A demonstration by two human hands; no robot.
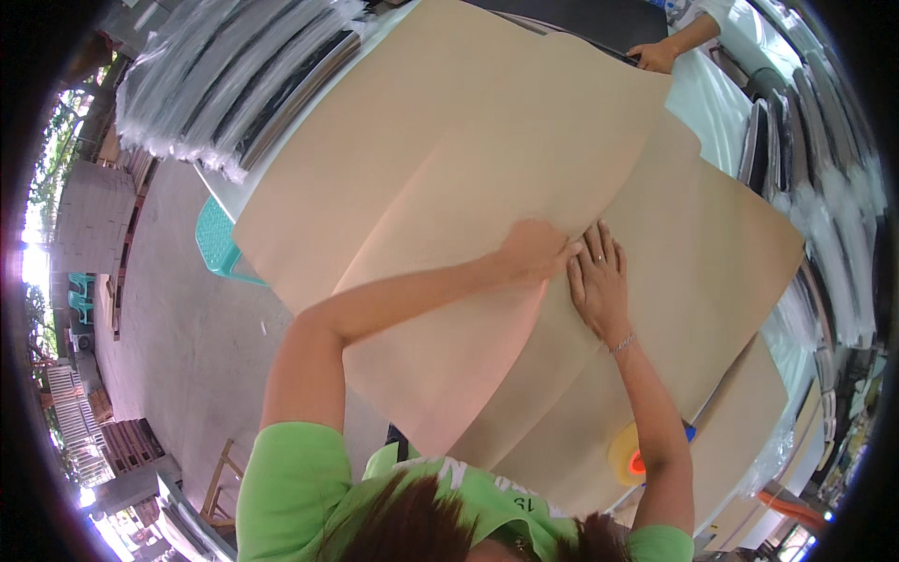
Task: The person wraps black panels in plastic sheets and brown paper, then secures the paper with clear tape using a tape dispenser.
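Observation:
A large brown paper sheet [449, 187] spreads across the table, its near part folded over and bulging upward. My left hand [538, 251] is closed on the edge of this sheet, knuckles up, at the middle of the view. Right beside it my right hand [599, 286] lies flat with fingers stretched out, pressing on the brown paper layer [707, 244] underneath. The two hands nearly touch at the fingertips. A roll of tape [622, 455] with an orange core sits next to my right forearm, partly hidden by it.
At the far right another person's hand [655, 56] holds a dark flat panel [609, 23]. Stacks of plastic-wrapped panels stand at the far left [243, 80] and right [824, 197]. A green plastic stool [217, 239] stands by the table's left edge.

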